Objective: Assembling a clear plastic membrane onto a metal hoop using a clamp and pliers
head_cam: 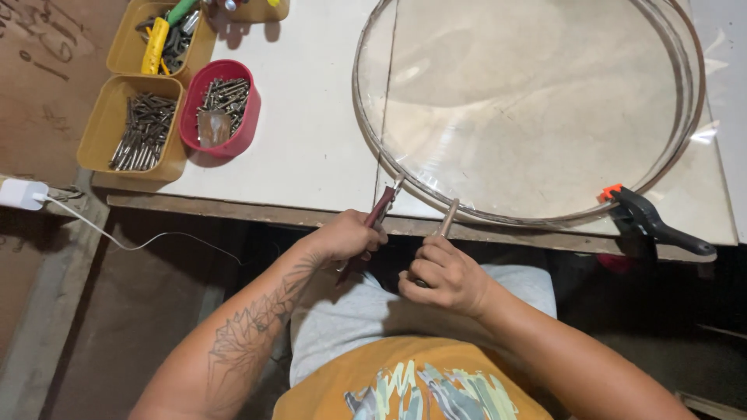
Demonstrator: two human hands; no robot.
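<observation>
A large round clear disc with a metal rim (373,140) lies on a white tabletop (303,132). My left hand (346,237) grips pliers with dark red handles (379,211); their jaws meet the near edge of the rim. My right hand (443,276) holds a tool with a light wooden handle (449,218), its tip also at the rim's near edge, just right of the pliers. Both hands sit at the table's front edge, above my lap.
A black clamp with an orange tip (646,218) pins the rim at the right front. At the far left stand a red tub of screws (222,105), a yellow tray of nails (140,128) and another yellow tray with tools (159,39). A white charger with cable (23,194) lies left.
</observation>
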